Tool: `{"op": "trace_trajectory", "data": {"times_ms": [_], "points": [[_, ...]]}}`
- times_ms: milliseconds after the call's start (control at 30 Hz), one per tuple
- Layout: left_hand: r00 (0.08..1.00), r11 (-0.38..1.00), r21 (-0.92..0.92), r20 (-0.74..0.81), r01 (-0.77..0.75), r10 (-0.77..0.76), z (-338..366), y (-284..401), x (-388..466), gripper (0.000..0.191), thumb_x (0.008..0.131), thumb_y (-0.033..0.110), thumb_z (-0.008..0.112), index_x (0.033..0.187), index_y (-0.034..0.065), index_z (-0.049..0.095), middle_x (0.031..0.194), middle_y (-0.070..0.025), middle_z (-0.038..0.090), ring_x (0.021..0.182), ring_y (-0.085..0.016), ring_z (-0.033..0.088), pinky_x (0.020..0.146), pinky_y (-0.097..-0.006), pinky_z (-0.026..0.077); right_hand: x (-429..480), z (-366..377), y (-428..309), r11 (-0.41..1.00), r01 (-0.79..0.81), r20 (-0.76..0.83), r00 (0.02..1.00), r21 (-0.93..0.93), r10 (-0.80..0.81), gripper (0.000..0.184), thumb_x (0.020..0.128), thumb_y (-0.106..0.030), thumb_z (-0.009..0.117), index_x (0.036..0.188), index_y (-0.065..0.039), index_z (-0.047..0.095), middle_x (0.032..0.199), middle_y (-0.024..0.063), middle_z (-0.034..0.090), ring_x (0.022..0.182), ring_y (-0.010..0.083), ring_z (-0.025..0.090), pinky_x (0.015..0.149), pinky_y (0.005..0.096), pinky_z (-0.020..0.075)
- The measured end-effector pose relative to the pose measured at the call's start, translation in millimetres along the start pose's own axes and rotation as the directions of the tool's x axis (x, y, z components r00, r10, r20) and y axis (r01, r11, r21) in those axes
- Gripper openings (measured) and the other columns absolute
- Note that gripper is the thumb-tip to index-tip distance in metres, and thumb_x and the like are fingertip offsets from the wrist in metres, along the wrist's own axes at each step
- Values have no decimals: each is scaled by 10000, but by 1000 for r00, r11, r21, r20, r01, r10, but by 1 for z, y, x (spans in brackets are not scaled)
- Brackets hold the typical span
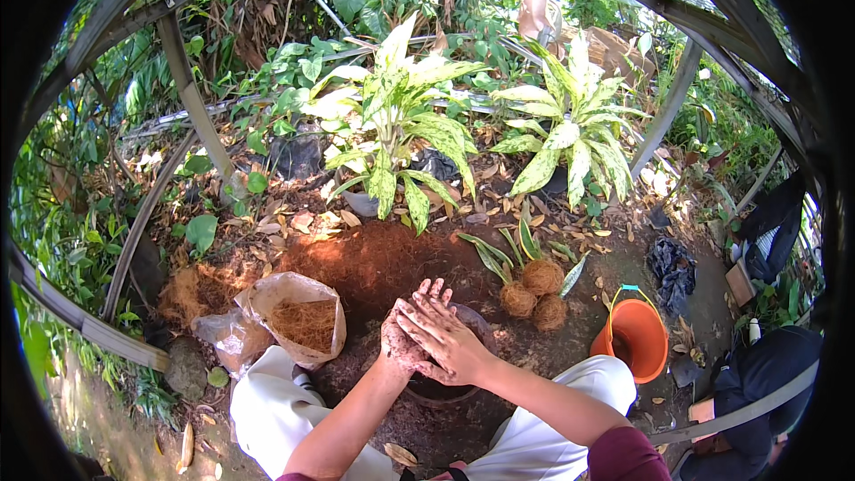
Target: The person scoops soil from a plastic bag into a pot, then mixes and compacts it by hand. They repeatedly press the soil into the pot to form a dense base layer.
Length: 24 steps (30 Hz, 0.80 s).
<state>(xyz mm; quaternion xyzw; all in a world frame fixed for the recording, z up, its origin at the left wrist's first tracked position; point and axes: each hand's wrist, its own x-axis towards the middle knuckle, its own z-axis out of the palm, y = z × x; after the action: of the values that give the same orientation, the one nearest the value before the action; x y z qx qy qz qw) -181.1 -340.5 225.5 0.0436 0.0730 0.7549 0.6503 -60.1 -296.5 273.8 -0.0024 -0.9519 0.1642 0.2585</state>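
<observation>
My left hand (403,342) and my right hand (444,341) are pressed together, palms facing, both smeared with dark soil. Whether anything lies between the palms is hidden. They are above a round dark basin (475,327), which they partly cover. Left of them stands an open sack (337,321) of brown coconut fiber (304,324), beside a clear plastic bag (234,337). To the right, several fiber-wrapped root balls (542,278) with variegated leaves (491,255) rest on the ground. An orange bucket (641,341) with a yellow handle is farther right.
Two potted variegated plants (391,127) (574,127) stand ahead among dry leaves. Reddish-brown fiber dust (361,257) covers the ground before me. A crumpled black plastic bag (671,274) lies right. Bent poles (194,93) frame the area. Another person (755,387) is at the lower right.
</observation>
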Motion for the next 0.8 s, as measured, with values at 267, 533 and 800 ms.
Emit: {"op": "trace_trajectory", "data": {"times_ms": [267, 533, 800], "points": [[994, 997, -53, 97, -51, 56, 3, 9, 2, 487, 963, 304, 317, 1401, 91, 314, 1463, -83, 312, 1337, -262, 301, 1104, -434, 231, -1, 2, 8, 1000, -2, 76, 997, 8, 1, 628, 872, -332, 509, 1386, -14, 338, 1453, 176, 292, 1366, 351, 226, 1130, 459, 140], [994, 999, -42, 111, 24, -19, 9, 0, -1, 464, 976, 280, 311, 1393, 77, 324, 1462, -70, 307, 1333, -270, 310, 1109, -428, 247, 4, 2, 2, 997, 5, 155, 988, 71, -16, 634, 876, -358, 470, 1390, -11, 337, 1466, 174, 270, 1365, 358, 228, 1128, 463, 138], [1000, 998, 55, 27, -9, 8, 10, -1, -4, 440, 985, 282, 296, 1362, 68, 374, 1421, -108, 372, 1334, -286, 307, 1115, -434, 241, 1, 2, 10, 991, -104, 20, 994, -83, 106, 591, 929, -363, 441, 1386, -5, 334, 1472, 178, 257, 1382, 337, 190, 1138, 442, 97]]}}
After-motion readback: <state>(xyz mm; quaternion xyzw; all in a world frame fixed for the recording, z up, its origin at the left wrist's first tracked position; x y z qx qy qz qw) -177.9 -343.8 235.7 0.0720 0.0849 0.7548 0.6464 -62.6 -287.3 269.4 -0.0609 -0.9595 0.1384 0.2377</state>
